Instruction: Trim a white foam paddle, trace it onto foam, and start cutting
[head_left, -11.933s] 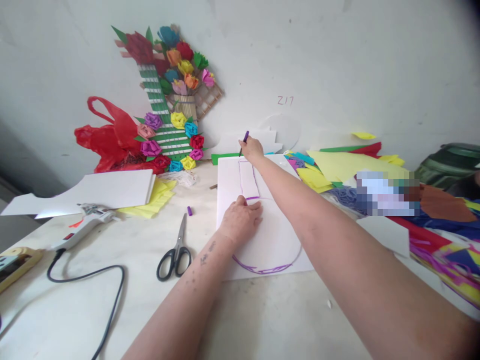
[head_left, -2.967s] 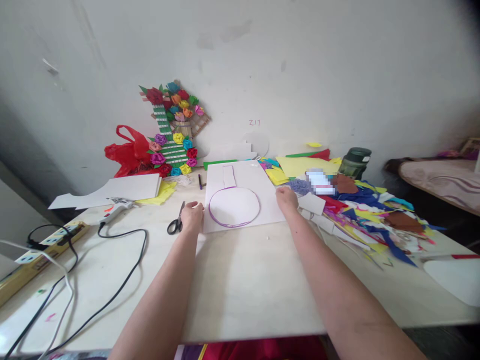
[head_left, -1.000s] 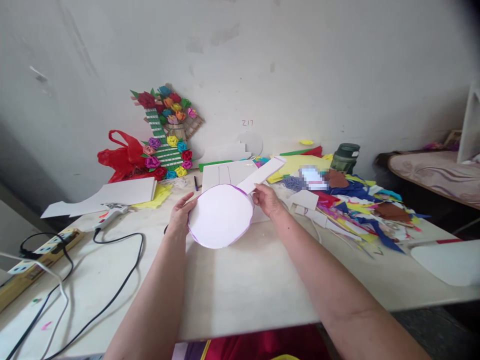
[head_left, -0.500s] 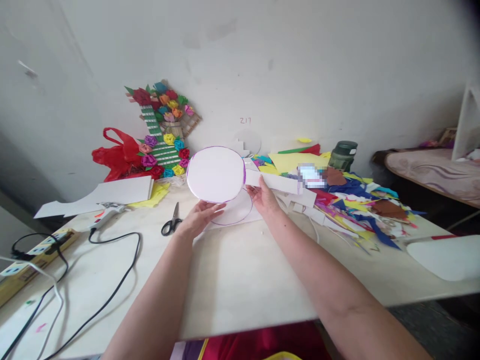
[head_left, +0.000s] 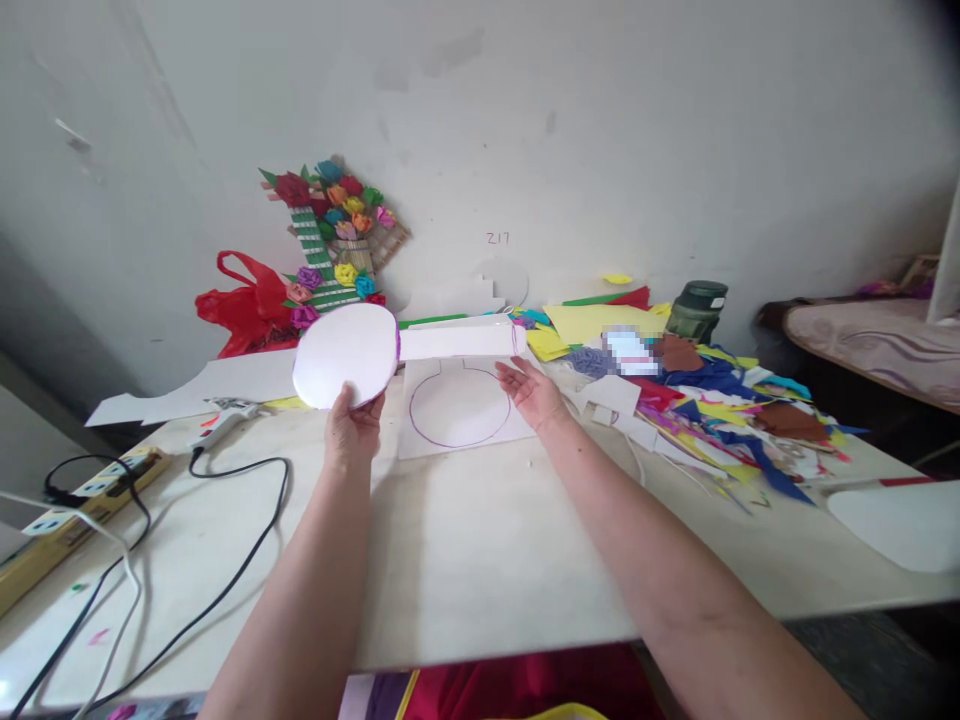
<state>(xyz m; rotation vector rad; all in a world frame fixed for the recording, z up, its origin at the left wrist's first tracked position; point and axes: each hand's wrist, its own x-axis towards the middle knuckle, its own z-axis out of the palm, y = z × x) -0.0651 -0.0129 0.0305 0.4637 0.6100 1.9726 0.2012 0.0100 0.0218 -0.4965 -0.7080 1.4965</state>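
My left hand (head_left: 354,425) pinches the lower edge of a white paddle-shaped cardboard cutout (head_left: 346,350), thumb on its front and fingers behind. The cutout has a rounded head with purple marks on its rim and a long straight handle reaching right. Just below the handle's far end is my right hand (head_left: 531,392), palm turned inward, fingers apart, holding nothing. It hovers by the right edge of a white sheet (head_left: 459,410), which lies on the table and bears a purple outline of an oval with a short neck.
A glue gun (head_left: 223,425) and a power strip (head_left: 82,510) with cords lie left. Paper flowers (head_left: 345,205) and a red plastic bag (head_left: 247,305) stand behind. Coloured scraps (head_left: 720,400), a blurred phone (head_left: 630,352) and a green bottle (head_left: 696,312) are on the right.
The cutout has swung left with my left hand, baring the outlined sheet. My right hand has let go of the handle. The scissors are now out of sight around my left hand.
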